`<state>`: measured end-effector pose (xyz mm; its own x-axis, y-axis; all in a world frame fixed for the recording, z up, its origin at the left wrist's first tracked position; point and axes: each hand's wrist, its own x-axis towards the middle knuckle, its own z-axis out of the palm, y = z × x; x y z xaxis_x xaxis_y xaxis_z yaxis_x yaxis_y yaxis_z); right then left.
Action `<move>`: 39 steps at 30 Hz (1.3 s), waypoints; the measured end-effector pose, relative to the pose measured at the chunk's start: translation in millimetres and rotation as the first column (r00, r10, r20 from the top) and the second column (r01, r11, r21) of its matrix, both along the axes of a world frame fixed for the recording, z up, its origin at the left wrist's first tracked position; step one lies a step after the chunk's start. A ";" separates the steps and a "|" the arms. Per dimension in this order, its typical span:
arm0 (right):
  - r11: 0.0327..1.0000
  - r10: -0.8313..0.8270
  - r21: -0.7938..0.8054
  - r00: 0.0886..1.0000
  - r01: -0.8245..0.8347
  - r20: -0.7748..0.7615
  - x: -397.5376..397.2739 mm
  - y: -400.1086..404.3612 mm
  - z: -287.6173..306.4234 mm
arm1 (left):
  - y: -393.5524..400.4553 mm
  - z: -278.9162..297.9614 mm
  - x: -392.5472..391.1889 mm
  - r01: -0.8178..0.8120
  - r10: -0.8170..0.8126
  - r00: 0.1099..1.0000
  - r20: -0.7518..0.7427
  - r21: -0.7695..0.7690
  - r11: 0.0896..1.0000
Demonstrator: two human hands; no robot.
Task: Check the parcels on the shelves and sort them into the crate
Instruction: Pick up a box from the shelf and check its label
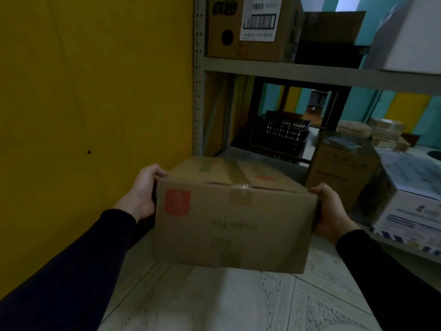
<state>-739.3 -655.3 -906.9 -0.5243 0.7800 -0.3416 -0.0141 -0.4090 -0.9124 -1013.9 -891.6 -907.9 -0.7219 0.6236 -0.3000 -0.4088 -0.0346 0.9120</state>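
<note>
A brown cardboard parcel [233,223] with a red square mark and a taped top seam is held in the air in front of the shelf unit. My left hand [143,192] grips its left end and my right hand [331,211] grips its right end. Both arms wear dark sleeves. A black slotted crate [281,134] stands behind the lower shelf, seen through the rack. The parcel's underside is hidden.
The grey metal shelf rack [310,72] carries a labelled brown box [250,27] on top. A smaller brown box [341,168] and a white printed box [412,211] sit on the lower shelf at right. A yellow wall [95,91] closes the left side. Pale floor tiles [214,302] lie below.
</note>
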 end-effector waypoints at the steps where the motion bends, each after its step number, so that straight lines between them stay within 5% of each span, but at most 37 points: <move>1: 1.000 -0.006 -0.024 1.000 0.006 -0.021 2.4 1.7 -4.5 | -2.5 -5.2 2.6 -0.013 0.013 1.000 0.009 0.023 1.000; 7: 0.992 0.119 0.013 0.974 -0.124 0.194 -13.9 5.5 -41.2 | -3.4 -54.6 0.3 0.068 -0.076 0.995 -0.064 -0.119 0.991; 13: 0.997 0.071 -0.004 0.960 -0.073 0.272 -11.0 -11.3 -97.6 | -16.5 -103.9 -0.9 0.025 -0.072 0.980 -0.186 -0.242 0.970; 21: 0.996 0.062 0.057 0.978 -0.075 0.199 -12.1 -17.9 -117.5 | -16.6 -105.0 -0.6 0.035 -0.094 0.946 -0.310 -0.192 0.981; 26: 0.983 0.106 0.150 0.994 -0.108 0.022 3.2 -4.2 -118.7 | -18.3 -99.9 -0.5 -0.018 0.002 0.970 -0.242 -0.067 0.998; 32: 0.980 0.143 0.120 0.979 -0.161 0.144 -8.5 -7.1 -108.7 | -5.8 -106.1 7.3 0.115 -0.153 0.971 -0.184 -0.200 0.973; 39: 0.985 0.083 0.151 0.996 -0.079 -0.022 -10.7 -6.6 -105.7 | 2.3 -102.2 11.2 0.085 -0.103 0.975 -0.197 -0.100 0.991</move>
<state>-750.0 -661.9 -1012.6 -0.5955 0.7758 -0.2087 -0.0128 -0.2689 -0.9631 -1002.7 -889.3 -1010.0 -0.7128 0.6684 -0.2125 -0.2136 0.0817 0.9735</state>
